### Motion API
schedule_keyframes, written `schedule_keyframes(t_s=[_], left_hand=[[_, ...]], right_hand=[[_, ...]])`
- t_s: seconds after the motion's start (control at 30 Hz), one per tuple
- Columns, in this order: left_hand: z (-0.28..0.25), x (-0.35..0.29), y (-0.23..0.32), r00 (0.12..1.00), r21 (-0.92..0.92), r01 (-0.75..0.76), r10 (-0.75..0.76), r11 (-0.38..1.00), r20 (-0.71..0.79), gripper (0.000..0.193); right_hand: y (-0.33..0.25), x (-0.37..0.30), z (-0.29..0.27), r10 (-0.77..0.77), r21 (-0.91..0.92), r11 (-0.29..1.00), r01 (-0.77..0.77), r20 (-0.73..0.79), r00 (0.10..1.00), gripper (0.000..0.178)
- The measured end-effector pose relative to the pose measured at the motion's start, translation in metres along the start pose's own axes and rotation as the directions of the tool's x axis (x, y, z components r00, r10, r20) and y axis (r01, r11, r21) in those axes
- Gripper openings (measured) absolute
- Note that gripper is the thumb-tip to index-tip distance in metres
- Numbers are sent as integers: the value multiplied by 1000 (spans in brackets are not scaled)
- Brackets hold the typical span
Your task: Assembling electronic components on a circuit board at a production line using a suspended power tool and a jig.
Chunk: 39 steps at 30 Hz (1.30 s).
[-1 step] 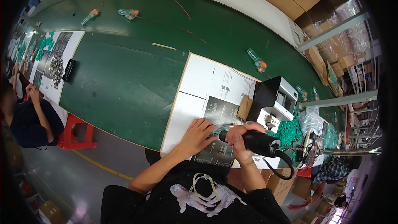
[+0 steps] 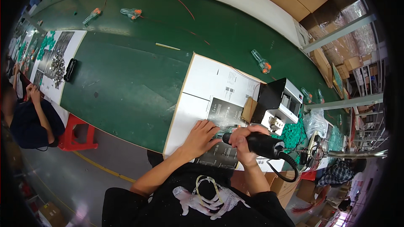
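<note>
My right hand (image 2: 244,140) is wrapped round a black electric screwdriver (image 2: 264,144), its coiled cord hanging at the lower right. The screwdriver lies nearly level, its tip pointing left toward my left hand (image 2: 200,138). That hand rests low over the printed sheets, thumb and fingers around the near end of a small clear plastic housing (image 2: 221,130) with a bit of orange. The fingers and the screwdriver hide most of the housing. Whether the tip touches a screw is too small to tell.
A black-and-white box-shaped machine (image 2: 280,101) stands right of the sheets, beside a brown block (image 2: 249,109) and a heap of green pieces (image 2: 291,134). Clear housings with orange parts (image 2: 261,62) lie along the green table (image 2: 126,73). Another person (image 2: 33,117) works at far left near a red stool (image 2: 78,134).
</note>
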State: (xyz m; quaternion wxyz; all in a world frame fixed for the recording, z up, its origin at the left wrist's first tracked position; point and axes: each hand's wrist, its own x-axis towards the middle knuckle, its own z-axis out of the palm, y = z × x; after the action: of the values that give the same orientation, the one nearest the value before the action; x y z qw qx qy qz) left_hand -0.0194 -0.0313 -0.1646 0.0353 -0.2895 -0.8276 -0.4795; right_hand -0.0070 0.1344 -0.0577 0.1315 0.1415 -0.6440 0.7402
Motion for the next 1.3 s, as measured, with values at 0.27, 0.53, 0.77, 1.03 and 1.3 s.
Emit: schedule_keyframes(t_s=[0.27, 0.53, 0.77, 1.03, 1.3], left_hand=[[1, 0, -4, 1000, 7, -6, 6, 1000, -23, 42], [5, -3, -8, 1000, 30, -20, 19, 999, 21, 43], [2, 1, -7, 998, 56, -42, 39, 998, 41, 43], [-100, 113, -116, 927, 379, 74, 76, 923, -367, 33], [-128, 235, -201, 806, 660, 240, 234, 712, -544, 32]], right_hand=[[9, 3, 10, -16, -283, 957, 62, 161, 987, 33], [5, 11, 15, -79, -451, 873, 187, 249, 965, 33], [9, 3, 6, -26, -367, 926, 94, 186, 982, 37], [-63, 40, -91, -383, -379, 905, 193, -526, 760, 35], [-55, 46, -116, -213, -352, 936, -2, -570, 794, 29]])
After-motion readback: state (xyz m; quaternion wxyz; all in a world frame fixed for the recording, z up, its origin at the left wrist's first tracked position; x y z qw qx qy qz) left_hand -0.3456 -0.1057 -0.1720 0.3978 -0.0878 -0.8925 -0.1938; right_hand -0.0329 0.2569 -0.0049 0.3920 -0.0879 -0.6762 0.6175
